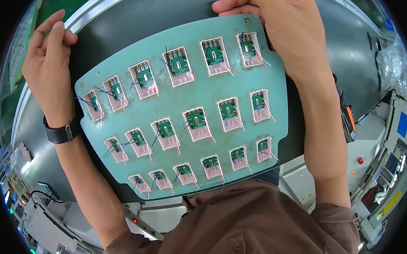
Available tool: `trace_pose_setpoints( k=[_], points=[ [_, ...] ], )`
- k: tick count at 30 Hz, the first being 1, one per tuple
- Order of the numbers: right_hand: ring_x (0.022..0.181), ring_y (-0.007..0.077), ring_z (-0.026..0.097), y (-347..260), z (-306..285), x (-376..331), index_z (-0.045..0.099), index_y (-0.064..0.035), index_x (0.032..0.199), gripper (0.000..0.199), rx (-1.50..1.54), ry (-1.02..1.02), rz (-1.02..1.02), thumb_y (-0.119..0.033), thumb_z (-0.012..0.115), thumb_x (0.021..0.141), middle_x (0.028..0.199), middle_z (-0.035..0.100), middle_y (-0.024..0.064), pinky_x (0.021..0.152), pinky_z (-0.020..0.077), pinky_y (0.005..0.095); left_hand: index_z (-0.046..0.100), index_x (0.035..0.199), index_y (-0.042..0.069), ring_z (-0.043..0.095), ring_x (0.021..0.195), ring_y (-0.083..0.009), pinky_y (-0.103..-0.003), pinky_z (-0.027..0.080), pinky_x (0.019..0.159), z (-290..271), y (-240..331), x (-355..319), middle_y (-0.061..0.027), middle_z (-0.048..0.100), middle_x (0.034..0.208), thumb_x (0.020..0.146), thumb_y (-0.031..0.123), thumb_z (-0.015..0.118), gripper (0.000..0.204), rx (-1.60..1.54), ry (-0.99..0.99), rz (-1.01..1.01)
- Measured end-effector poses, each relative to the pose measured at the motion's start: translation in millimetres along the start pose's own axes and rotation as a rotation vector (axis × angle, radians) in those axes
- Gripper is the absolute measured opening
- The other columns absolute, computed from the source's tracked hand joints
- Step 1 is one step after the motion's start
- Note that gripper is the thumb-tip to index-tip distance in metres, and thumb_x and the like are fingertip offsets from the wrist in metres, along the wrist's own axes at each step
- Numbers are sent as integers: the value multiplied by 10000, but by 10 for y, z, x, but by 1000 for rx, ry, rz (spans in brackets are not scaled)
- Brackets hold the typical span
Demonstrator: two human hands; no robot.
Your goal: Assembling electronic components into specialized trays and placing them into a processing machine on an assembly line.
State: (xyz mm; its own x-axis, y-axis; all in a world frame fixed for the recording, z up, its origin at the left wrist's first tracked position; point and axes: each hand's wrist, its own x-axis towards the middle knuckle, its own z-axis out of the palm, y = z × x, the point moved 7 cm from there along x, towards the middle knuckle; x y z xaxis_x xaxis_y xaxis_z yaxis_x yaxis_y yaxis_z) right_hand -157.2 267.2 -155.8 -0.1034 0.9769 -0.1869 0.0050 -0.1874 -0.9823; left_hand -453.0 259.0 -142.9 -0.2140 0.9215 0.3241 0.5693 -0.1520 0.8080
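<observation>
A pale green fixture plate [166,106] lies in front of me. Its three rows of cutouts hold small pinkish-white plastic housings [201,132], each with a green circuit board [178,65] and thin blue, red and white wires. My left hand [48,65] is beside the plate's far left corner, apart from it, fingers loosely bent and spread with nothing in them. My right hand [289,21] is over the far right corner, its fingers curled beyond the far edge. The picture's top edge cuts this hand off, so anything in its grip is hidden.
The plate rests on a dark worktop [131,28] with a pale metal rim. To the right are clear plastic bags [394,66] and a black-and-orange object [347,120] beside my forearm. Machinery [58,228] stands at both lower sides.
</observation>
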Motion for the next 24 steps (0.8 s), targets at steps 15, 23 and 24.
trace_pose_setpoints(
  k=[15, 23, 24],
  points=[
    [711, 99, 629, -20, 3, -20, 646, 10, 1030, 183, -49, 59, -31, -129, 536, 984, 858, 658, 57, 665, 539, 219, 633, 1238, 12, 399, 606, 2, -153, 308, 554, -55, -117, 48, 18, 635, 803, 953, 173, 597, 329, -49, -19, -10],
    [719, 98, 647, -2, -21, -37, 639, 5, 1029, 172, -73, 74, -47, -121, 531, 982, 861, 661, 59, 649, 548, 206, 615, 1039, -27, 457, 553, -34, -175, 329, 512, 108, 215, -26, 10, 568, 655, 944, 78, 522, 168, -64, 61, -92],
    [718, 97, 648, 0, -30, -39, 638, 4, 1029, 173, -72, 79, -50, -121, 528, 983, 861, 661, 59, 646, 547, 205, 618, 1029, -30, 465, 558, -36, -176, 333, 517, 112, 198, -23, 6, 574, 655, 943, 79, 523, 168, -92, 64, -90]
  ],
)
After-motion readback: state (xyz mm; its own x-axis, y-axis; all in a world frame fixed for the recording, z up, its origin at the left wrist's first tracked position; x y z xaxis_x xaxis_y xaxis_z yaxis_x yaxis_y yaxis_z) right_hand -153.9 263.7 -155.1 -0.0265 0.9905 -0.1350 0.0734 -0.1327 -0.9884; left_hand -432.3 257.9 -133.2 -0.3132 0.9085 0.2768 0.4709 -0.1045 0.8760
